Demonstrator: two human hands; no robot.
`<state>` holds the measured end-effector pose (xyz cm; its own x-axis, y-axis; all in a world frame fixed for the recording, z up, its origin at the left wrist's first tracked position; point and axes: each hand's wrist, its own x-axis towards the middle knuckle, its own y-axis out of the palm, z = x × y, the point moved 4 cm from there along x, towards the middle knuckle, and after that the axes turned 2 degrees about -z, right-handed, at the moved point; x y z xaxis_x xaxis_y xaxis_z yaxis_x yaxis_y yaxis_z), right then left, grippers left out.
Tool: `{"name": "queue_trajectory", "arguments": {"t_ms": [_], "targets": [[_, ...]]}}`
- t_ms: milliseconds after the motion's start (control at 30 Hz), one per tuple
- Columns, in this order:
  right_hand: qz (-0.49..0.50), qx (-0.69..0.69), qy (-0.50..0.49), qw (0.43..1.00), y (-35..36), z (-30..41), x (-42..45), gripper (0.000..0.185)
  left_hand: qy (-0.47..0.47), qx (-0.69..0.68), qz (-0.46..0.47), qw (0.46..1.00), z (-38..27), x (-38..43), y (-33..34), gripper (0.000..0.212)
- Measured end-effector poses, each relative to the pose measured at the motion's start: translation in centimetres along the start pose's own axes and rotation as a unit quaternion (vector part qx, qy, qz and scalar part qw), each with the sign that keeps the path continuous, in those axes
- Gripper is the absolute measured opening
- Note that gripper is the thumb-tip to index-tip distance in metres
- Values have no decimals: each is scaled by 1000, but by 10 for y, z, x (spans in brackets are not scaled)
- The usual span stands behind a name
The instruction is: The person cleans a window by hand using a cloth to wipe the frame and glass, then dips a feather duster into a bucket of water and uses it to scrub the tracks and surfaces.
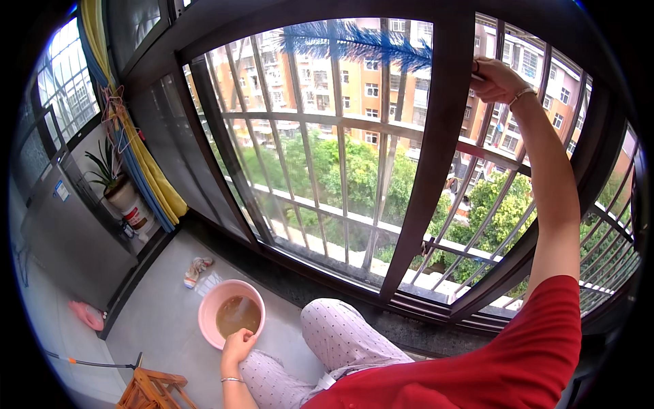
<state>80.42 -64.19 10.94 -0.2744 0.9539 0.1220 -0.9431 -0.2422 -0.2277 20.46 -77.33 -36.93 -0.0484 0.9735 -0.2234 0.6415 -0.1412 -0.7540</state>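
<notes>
My right hand [496, 81] is raised at the open part of the sliding window, closed around a handle mostly hidden by the dark window frame. From there a long brush with blue bristles [352, 42] extends leftward along the top of the glass pane [306, 153], seen through it, on the outer side. Lower down, my left hand [238, 345] hovers at the near rim of a pink plastic bucket [207, 309], fingers curled with nothing visible in them. Murky brown water [237, 317] fills the bucket's lower part.
A crumpled cloth [197, 271] lies on the tiled floor beyond the bucket. At lower left stands a wooden stool [150, 388]. Metal security bars [340, 189] run outside the window. Yellow and blue curtains [145, 168] hang near a potted plant [110, 174].
</notes>
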Motion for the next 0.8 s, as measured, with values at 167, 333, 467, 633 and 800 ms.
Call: {"name": "queue_trajectory", "arguments": {"t_ms": [167, 333, 467, 633, 800], "targets": [[46, -213, 10, 976, 15, 29, -20, 40, 24, -8, -38, 999, 3, -13, -10, 29], [162, -294, 236, 912, 52, -55, -28, 40, 1, -26, -17, 1000, 13, -8, -4, 30], [69, -276, 241, 928, 57, -80, -13, 35, 18, -15, -20, 1000, 16, -5, -2, 29], [52, -93, -5, 994, 45, -37, 6, 42, -9, -1, -2, 1000, 6, -16, -9, 29], [195, -282, 348, 873, 83, -169, -7, 34, -6, -2, -26, 1000, -4, -10, -6, 27]]}}
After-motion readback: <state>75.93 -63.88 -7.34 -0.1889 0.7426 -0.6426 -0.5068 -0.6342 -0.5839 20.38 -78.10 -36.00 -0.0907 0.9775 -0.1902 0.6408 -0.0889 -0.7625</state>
